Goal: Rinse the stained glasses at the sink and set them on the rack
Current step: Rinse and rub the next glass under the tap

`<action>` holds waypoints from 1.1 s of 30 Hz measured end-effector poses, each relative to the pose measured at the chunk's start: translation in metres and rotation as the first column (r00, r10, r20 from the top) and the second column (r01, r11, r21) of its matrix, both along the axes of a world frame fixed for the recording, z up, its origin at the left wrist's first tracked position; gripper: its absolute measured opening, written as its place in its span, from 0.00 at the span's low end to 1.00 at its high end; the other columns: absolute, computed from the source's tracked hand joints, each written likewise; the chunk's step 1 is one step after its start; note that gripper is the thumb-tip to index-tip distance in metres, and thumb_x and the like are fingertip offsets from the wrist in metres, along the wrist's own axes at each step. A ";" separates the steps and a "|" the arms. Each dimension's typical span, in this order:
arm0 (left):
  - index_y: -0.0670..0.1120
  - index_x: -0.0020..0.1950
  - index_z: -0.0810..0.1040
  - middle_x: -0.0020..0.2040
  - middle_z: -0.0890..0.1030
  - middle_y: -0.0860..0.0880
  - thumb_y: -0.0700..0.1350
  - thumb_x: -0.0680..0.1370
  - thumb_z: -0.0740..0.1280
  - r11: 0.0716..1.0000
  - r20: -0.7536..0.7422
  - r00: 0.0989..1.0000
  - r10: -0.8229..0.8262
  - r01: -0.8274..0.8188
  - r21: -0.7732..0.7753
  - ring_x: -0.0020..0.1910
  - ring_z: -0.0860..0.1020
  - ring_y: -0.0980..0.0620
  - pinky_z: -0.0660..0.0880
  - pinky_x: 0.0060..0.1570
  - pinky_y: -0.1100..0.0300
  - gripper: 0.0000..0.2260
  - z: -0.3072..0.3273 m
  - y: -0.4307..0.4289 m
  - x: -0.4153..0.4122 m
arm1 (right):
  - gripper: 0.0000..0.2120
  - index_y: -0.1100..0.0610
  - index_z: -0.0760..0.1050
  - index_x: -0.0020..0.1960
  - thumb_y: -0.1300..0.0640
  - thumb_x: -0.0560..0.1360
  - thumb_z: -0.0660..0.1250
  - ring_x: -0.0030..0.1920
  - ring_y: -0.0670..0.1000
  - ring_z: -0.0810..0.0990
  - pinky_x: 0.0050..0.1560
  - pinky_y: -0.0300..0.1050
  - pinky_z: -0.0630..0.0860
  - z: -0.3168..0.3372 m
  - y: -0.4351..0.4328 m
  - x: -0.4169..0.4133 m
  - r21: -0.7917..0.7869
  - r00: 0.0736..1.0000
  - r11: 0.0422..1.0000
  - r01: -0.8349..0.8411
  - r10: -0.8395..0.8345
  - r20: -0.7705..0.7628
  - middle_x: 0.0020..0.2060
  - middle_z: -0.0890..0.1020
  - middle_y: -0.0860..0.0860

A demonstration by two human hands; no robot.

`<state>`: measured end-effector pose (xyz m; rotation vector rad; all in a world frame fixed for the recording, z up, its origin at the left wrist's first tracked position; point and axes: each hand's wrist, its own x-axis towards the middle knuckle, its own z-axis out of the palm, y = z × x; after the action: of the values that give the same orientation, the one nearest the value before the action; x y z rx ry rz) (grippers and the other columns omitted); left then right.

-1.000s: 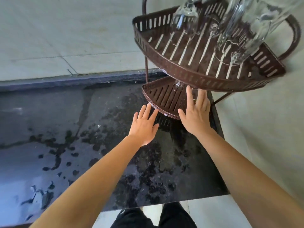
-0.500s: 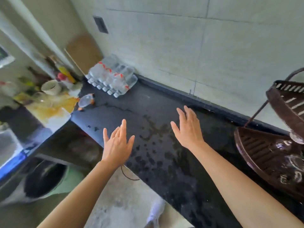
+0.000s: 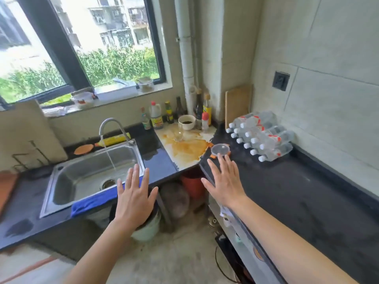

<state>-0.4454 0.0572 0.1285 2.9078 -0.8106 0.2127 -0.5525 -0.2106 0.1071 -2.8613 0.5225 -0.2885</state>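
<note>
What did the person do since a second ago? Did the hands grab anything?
The view swung away from the brown rack, across the wet black counter, to the sink corner; the rack is now out of sight. The left hand and right hand grabbed nothing. They stayed open and empty, fingers spread. A glass on the orange stain and the running tap have come into view.

1. My left hand (image 3: 134,199) and right hand (image 3: 224,181) hang spread and empty.
2. The tap (image 3: 110,125) runs into the sink (image 3: 61,181).
3. A glass (image 3: 178,133) stands on the orange-stained board (image 3: 188,150).
</note>
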 end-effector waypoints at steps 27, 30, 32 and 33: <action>0.47 0.83 0.46 0.83 0.42 0.44 0.60 0.84 0.48 0.938 -0.487 0.847 0.215 -0.039 0.346 0.82 0.43 0.43 0.51 0.77 0.41 0.31 -0.187 -0.076 0.396 | 0.55 0.54 0.37 0.82 0.37 0.74 0.71 0.81 0.59 0.50 0.78 0.55 0.54 -0.140 -0.103 0.504 0.511 0.971 0.826 0.239 -0.218 -0.101 0.81 0.48 0.60; 0.46 0.83 0.48 0.83 0.46 0.45 0.59 0.85 0.50 0.933 -0.559 0.794 0.237 -0.027 0.358 0.82 0.46 0.43 0.54 0.77 0.42 0.30 -0.202 -0.080 0.418 | 0.54 0.54 0.41 0.82 0.40 0.73 0.74 0.79 0.60 0.58 0.75 0.55 0.61 -0.156 -0.119 0.543 0.521 0.966 0.814 0.256 -0.227 -0.120 0.80 0.55 0.60; 0.46 0.83 0.48 0.83 0.48 0.46 0.58 0.85 0.50 0.933 -0.610 0.751 0.254 -0.024 0.359 0.82 0.47 0.43 0.53 0.77 0.43 0.30 -0.209 -0.076 0.427 | 0.50 0.53 0.47 0.82 0.43 0.73 0.75 0.74 0.62 0.67 0.69 0.56 0.69 -0.163 -0.119 0.559 0.529 0.962 0.804 0.271 -0.237 -0.132 0.78 0.59 0.59; 0.46 0.83 0.49 0.83 0.49 0.46 0.58 0.85 0.50 0.932 -0.618 0.746 0.246 -0.007 0.363 0.81 0.47 0.43 0.53 0.77 0.43 0.30 -0.210 -0.075 0.429 | 0.47 0.52 0.50 0.81 0.45 0.73 0.75 0.71 0.63 0.70 0.66 0.56 0.72 -0.164 -0.119 0.562 0.523 0.958 0.803 0.284 -0.259 -0.123 0.77 0.61 0.59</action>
<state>-0.0164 -0.0176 -0.0812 2.9782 -0.5469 -0.9967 0.0091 -0.3298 -0.0566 -2.2459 0.8721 -0.0957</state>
